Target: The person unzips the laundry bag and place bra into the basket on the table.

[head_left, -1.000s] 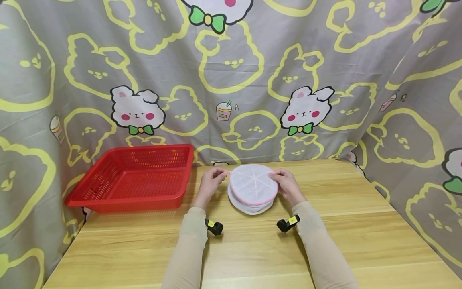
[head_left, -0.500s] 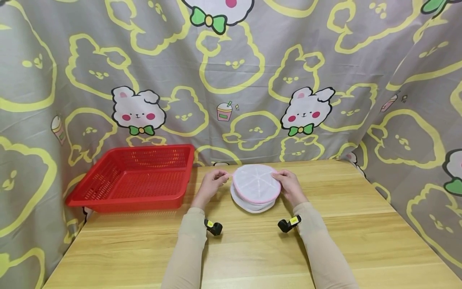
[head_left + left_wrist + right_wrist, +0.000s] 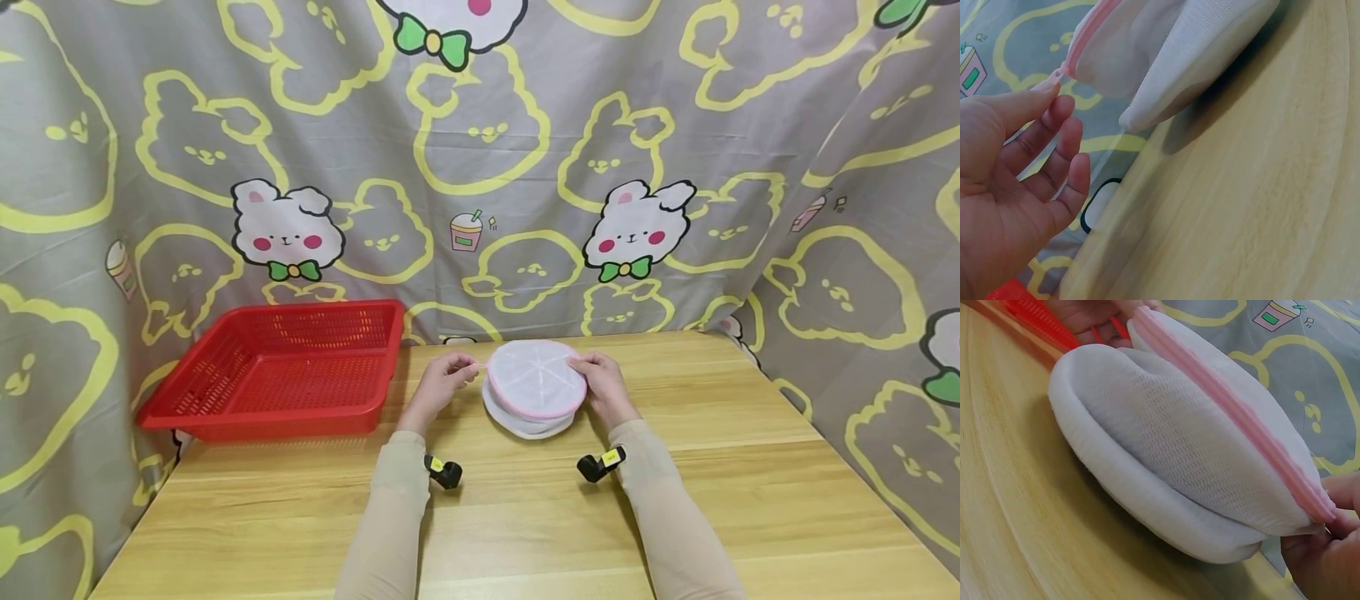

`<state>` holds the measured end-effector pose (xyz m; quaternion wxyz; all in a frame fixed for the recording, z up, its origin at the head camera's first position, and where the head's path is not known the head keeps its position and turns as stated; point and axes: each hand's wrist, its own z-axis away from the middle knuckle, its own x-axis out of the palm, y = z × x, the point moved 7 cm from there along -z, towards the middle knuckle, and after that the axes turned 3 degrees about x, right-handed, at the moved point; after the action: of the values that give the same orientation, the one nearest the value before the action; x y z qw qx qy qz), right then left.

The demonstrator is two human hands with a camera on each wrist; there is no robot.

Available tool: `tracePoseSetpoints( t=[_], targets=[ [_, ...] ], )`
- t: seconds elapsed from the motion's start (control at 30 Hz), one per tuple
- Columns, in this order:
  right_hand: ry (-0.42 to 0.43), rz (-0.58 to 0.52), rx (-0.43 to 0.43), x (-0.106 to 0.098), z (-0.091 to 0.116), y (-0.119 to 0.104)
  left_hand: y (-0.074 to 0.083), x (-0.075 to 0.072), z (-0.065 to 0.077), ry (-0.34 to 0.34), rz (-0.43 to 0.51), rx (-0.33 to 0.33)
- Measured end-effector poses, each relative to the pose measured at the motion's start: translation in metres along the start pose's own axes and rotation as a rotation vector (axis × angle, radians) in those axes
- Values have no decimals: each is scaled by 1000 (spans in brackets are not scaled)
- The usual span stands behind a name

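A round white mesh laundry bag (image 3: 536, 379) with a pink zipper (image 3: 1229, 412) round its upper rim is held between both hands, near the middle back of the table. It looks slightly tilted, its soft lower part sagging in folds (image 3: 1147, 500). At the bag's left end, the left hand (image 3: 445, 385) pinches a small pink tab (image 3: 1060, 74) between thumb and index finger; the other fingers are loosely bent beside it. On the opposite side, the right hand (image 3: 606, 390) grips the rim, thumb on top, where the zipper ends in the right wrist view.
A red perforated plastic basket (image 3: 300, 392) stands to the left, close to the left hand. The wooden table (image 3: 517, 533) ends at a grey cartoon-print curtain (image 3: 517, 183) behind. Black wrist cameras sit on both sleeves.
The bag and both hands have shifted slightly to the right over the last second. Each hand keeps its hold; the zipper shows no clear change.
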<state>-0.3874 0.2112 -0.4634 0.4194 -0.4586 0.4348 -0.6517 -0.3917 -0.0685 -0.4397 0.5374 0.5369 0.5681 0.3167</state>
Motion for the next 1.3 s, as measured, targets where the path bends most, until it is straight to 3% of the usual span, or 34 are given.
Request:
tracePoseSetpoints(
  t=[0.47, 1.07, 1.3],
  targets=[
    [71, 5, -13, -4, 0, -1, -2, 6, -3, -71, -7, -12],
    [160, 33, -28, -12, 0, -2, 2, 15, 3, -221, -45, -16],
    [118, 35, -7, -10, 0, -3, 0, 15, 2, -198, -35, -43]
  ],
)
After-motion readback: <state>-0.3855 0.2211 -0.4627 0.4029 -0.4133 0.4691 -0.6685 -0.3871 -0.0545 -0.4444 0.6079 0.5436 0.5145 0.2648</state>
